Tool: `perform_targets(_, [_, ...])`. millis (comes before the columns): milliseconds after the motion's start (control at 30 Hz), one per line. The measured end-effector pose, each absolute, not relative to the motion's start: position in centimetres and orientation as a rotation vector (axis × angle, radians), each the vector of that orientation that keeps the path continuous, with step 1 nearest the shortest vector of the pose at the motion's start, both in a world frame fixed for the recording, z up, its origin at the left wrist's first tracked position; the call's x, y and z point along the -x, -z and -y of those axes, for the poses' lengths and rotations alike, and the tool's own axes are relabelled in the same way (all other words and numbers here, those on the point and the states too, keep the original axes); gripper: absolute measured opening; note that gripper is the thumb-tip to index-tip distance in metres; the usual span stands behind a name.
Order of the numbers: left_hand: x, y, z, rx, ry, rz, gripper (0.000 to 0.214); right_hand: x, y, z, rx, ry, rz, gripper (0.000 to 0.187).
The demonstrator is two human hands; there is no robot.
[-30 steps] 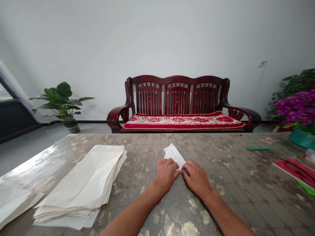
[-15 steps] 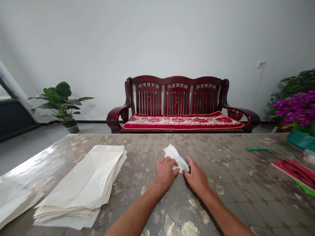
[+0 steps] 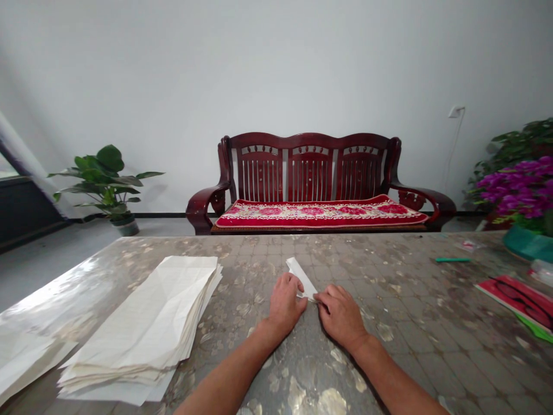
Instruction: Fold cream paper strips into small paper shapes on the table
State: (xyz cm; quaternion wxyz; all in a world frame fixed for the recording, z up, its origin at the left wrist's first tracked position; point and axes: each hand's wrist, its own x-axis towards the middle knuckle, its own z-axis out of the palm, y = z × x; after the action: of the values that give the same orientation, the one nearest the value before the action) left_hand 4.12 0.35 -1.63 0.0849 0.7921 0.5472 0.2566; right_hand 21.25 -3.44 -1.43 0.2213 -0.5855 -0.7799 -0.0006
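The left hand [image 3: 284,305] and right hand [image 3: 340,315] pinch the folded paper [image 3: 300,278] at its near end (light, soft, easily creased), with the stack of paper [image 3: 138,328] at nine o'clock — best held by that end.

Nothing readable — folded paper [image 3: 298,275] shows none; red sheet [image 3: 496,294] marks too blurred.

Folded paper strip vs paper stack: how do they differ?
The folded paper strip is one narrow piece; the paper stack is many long, creased sheets piled up. The strip is far smaller than the stack. The strip lies under the left hand and right hand; the stack lies untouched to their left. Both are off-white paper on the same mottled table top.
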Motion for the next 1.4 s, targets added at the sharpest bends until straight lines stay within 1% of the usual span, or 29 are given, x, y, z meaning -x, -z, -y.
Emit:
perform_targets(100, [-3.6,1.4,-0.3,-2.572,-0.849,-1.414,0.020,-21.1,1.1,3.7,1.596,0.027,2.193,0.021])
perform_targets(233, [-3.1,1.2,-1.3,-2.832,-0.547,-1.131,0.032,-21.1,0.8,3.9,1.567,0.080,2.233,0.014])
perform_targets(300, [-2.7,1.5,-2.3,-2.886,-0.415,-1.123,0.038,-21.2,0.8,3.9,1.541,0.093,2.238,0.018])
perform_targets(400, [-1.9,1.8,-3.9,-2.887,-0.317,-1.224,0.045,-21.4,1.0,3.6,1.536,0.092,2.221,0.029])
perform_targets(467, [-1.5,1.6,-5.0,-2.844,-0.260,-1.315,0.045,-21.5,1.1,3.3,1.580,0.065,2.180,0.034])
perform_targets(533, [-1.5,1.0,-5.9,-2.808,-0.208,-1.397,0.042,-21.4,1.3,2.9,1.646,0.014,2.116,0.035])
perform_targets(600, [-1.7,0.1,-6.6,-2.825,-0.178,-1.375,0.040,-21.4,1.4,2.6,1.702,-0.040,2.047,0.030])
perform_targets(700, [-2.4,-1.5,-7.5,-2.857,-0.134,-1.108,0.043,-21.3,1.5,2.2,1.736,-0.133,1.993,0.020])
perform_targets(800, [-3.0,-2.6,-8.0,-2.833,-0.056,-0.931,0.044,-21.4,1.6,2.0,1.751,-0.224,1.980,0.015])
perform_targets(867, [-3.4,-3.1,-8.1,-2.840,-0.008,-0.924,0.042,-21.4,1.6,2.1,1.751,-0.253,1.974,0.012])
perform_targets(967, [-3.6,-3.4,-8.2,-2.815,0.095,-1.011,0.044,-21.4,1.6,2.2,1.730,-0.244,1.970,0.003])
perform_targets(1000, [-3.6,-3.5,-8.2,-2.796,0.140,-1.041,0.045,-21.4,1.6,2.2,1.729,-0.231,1.971,0.003])
perform_targets(1100, [-3.5,-3.9,-8.0,-2.757,0.253,-1.086,0.044,-21.5,1.7,2.2,1.736,-0.213,1.984,0.011])
perform_targets(1167, [-3.4,-4.2,-7.8,-2.737,0.296,-1.098,0.046,-21.5,1.7,2.1,1.736,-0.241,1.994,0.013])
perform_targets(1333, [-3.0,-4.8,-7.0,-2.575,0.309,-1.146,0.044,-21.3,1.8,1.9,1.744,-0.267,1.969,0.009])
perform_targets(1400, [-2.7,-4.8,-6.7,-2.541,0.288,-1.133,0.039,-21.3,2.0,1.7,1.739,-0.268,1.933,0.007])
